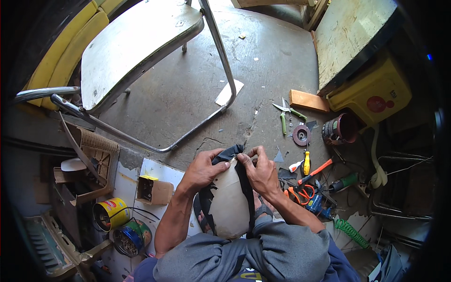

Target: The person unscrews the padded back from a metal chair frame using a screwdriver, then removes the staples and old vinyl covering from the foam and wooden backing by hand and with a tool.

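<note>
Both hands, the left hand (pixel 203 170) and the right hand (pixel 260 172), pinch black fabric (pixel 226 155) over a pale curved board (pixel 230 207), maybe a seat pad, on the lap. Scissors (pixel 300 192), screwdrivers (pixel 306 163) and a grinding disc (pixel 301 135) lie near on the floor (pixel 188 89).

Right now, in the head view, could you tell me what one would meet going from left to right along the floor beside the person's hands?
Yellow tin can → small cardboard box → left hand → right hand, both gripping the black-edged seat pad → yellow-handled screwdriver → green-handled tool.
</note>
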A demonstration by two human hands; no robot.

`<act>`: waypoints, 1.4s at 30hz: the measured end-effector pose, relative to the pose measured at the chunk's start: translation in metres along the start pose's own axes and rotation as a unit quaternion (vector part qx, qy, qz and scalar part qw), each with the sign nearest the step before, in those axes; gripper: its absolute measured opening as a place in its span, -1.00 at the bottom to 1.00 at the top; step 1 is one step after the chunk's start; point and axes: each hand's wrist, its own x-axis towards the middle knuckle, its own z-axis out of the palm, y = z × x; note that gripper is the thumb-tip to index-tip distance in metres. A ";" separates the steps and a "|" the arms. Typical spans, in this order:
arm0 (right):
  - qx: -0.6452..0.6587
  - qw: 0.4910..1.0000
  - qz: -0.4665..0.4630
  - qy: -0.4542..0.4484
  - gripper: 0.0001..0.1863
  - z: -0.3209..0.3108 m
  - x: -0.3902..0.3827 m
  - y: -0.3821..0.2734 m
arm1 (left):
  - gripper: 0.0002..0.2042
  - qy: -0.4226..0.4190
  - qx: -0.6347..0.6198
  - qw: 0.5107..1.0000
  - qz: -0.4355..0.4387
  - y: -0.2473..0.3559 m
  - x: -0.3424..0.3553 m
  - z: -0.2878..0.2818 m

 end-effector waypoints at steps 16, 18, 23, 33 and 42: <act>0.096 0.995 0.006 0.028 -0.57 -0.001 0.006 0.008 | -0.64 -0.048 -0.111 0.993 0.002 -0.008 0.000 -0.005; 0.154 0.986 -0.020 0.052 -0.60 -0.003 0.005 0.011 | -0.65 -0.039 -0.103 0.994 -0.017 -0.011 0.000 -0.006; -0.011 0.990 -0.133 -0.039 -0.68 -0.010 -0.004 0.018 | -0.68 0.013 -0.064 0.998 0.000 -0.022 0.004 -0.013; -0.145 0.972 -0.183 -0.019 -0.73 -0.014 -0.008 0.017 | -0.68 0.028 -0.099 0.995 0.008 -0.022 0.006 -0.013; -0.145 0.968 -0.187 -0.087 -0.58 -0.014 0.007 0.022 | -0.64 -0.009 -0.068 0.998 0.009 -0.022 0.009 -0.016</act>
